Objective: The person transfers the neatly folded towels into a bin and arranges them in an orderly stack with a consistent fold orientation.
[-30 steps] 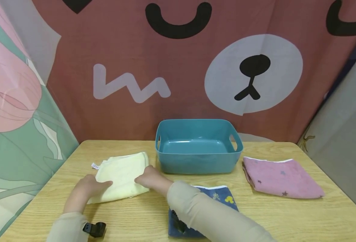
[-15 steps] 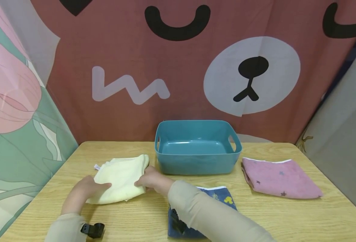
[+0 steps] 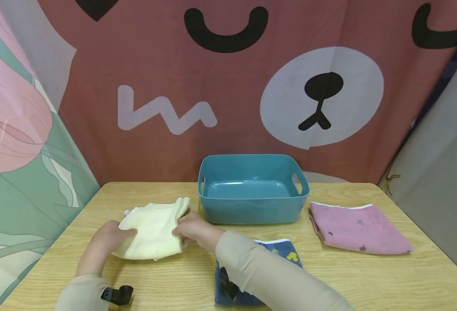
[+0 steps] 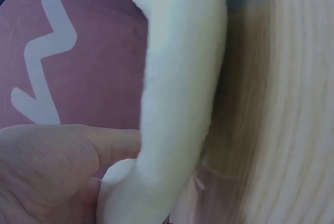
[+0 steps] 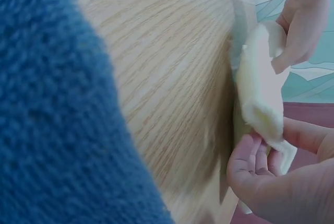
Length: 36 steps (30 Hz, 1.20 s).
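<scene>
A folded pale yellow towel [image 3: 150,233] is held at the table's left side, bowed and slightly raised. My left hand [image 3: 109,239] grips its left end, thumb on top and fingers hidden beneath. At the opposite end my right hand [image 3: 197,229] pinches the edge, with the thumb over the towel and the curled fingers under it. In the right wrist view both ends of the yellow towel [image 5: 258,83] are gripped, by the right hand [image 5: 287,187] below and the left hand [image 5: 305,25] above. The left wrist view shows the towel's thick folded side [image 4: 177,78] close up.
A teal plastic bin [image 3: 251,209] with side handle holes stands at the back middle of the wooden table [image 3: 166,285]. To its right lies a folded pink star-print towel [image 3: 360,229]. A folded blue towel [image 3: 278,248] lies under my right forearm. A printed curtain [image 3: 236,108] hangs behind.
Both hands have drawn the yellow towel's ends in slightly; its flat top has bowed and its right edge has bunched up. The bin and other towels have stayed in place.
</scene>
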### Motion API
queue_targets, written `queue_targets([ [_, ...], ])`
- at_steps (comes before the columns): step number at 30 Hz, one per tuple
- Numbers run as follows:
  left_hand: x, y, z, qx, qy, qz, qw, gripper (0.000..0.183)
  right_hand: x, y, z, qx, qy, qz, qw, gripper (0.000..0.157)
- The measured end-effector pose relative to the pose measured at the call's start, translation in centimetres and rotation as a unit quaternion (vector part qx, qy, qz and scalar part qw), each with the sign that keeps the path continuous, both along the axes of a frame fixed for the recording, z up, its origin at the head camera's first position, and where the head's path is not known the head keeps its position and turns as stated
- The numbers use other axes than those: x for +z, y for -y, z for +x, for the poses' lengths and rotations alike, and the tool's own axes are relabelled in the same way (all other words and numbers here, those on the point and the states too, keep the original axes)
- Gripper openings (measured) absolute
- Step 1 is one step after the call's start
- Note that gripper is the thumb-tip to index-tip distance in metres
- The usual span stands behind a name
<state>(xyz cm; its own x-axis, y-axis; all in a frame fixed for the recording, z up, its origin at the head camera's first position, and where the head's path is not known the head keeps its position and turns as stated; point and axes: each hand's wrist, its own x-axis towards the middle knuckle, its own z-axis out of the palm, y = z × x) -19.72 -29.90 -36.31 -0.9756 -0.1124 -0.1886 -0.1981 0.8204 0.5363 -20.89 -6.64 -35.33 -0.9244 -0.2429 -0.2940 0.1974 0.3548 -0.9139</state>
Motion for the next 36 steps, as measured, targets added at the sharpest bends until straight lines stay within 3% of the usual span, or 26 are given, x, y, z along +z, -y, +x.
queue_targets([
  [4,0.4,0.0,0.2,0.000,-0.020,0.007,0.9998,0.060,0.2,-0.2,0.1,-0.001,0.003,-0.019,1.000,0.015],
  [10,1.3,-0.1,0.4,0.001,-0.042,0.007,0.9991,0.052,0.1,0.0,0.3,0.001,-0.009,-0.035,0.999,0.009],
  [17,2.4,-0.6,0.8,0.015,-0.072,-0.002,0.9973,0.047,0.1,0.1,0.3,-0.021,-0.015,-0.048,0.999,0.021],
  [21,3.2,-1.0,1.0,0.030,-0.089,0.003,0.9956,0.055,0.4,0.1,0.4,-0.038,-0.031,-0.046,0.998,0.031],
  [27,4.4,-1.8,1.6,0.055,-0.108,0.022,0.9925,0.063,1.0,-0.2,1.1,-0.045,-0.046,-0.083,0.994,0.026],
  [36,5.9,-3.1,2.7,0.070,-0.154,0.038,0.9850,0.058,2.6,-0.8,2.2,-0.051,-0.075,-0.095,0.991,0.023],
])
